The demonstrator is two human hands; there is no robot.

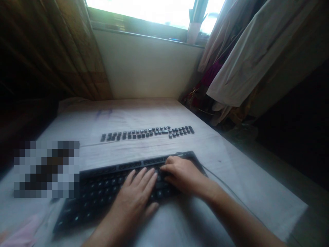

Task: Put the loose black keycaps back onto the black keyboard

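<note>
The keyboard [88,197] lies right under both hands on the pale table [154,111], set askew, with its left end closer to the person than its right. I see the left hand [138,188] stretched out flat over the middle of it, palm down, fingers extended and thumb spread away, gripping nothing. Most of the keyboard reaches out to the left of that hand, its keys in plain sight there.

The right hand [183,173] is just beside the left, over the keyboard toward its right end. Its fingers bend inward above the keys; the picture is soft here, so I can't tell whether they pinch something or merely press.

Past the keyboard, well apart from both hands, loose keys [139,136] sit in long rows across the table. A cable [224,181] trails over the table to the right of the right forearm. A bit of pink cloth [24,233] shows at the near left corner. Beyond the table stands a wall under a bright window [138,12], with a curtain [82,51] to the left and clothes [239,65] hanging to the right.
</note>
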